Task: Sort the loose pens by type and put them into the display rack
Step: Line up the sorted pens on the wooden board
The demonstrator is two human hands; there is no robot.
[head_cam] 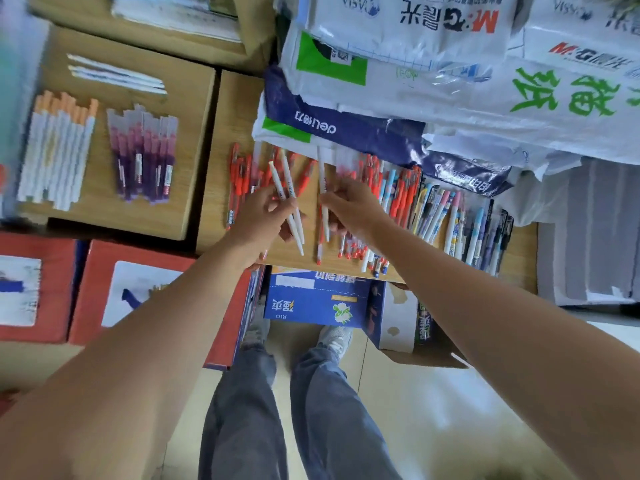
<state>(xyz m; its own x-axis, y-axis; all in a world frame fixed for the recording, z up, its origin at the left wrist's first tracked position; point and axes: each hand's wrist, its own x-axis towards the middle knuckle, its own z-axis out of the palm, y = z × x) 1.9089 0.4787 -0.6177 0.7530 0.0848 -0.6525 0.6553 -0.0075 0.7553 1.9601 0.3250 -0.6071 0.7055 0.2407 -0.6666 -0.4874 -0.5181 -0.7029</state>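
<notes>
My left hand [265,218] is shut on two white pens [289,199] that stick out above and below the fingers. My right hand [349,206] pinches one more white pen [322,178], held nearly upright beside them. Both hands hover over a wooden board [221,188] strewn with loose red pens [242,174] on the left and a mixed row of pastel and dark pens [460,226] on the right. On a second board at the left lie sorted groups: orange-capped white pens [57,154], purple pens [143,157] and a few white pens [116,74]. No display rack is in view.
Stacked plastic-wrapped paper packs [433,74] crowd the back right and overhang the pen board. Red boxes [138,282] and a blue carton [318,299] stand on the floor by my feet. A grey bin [595,237] sits at the right.
</notes>
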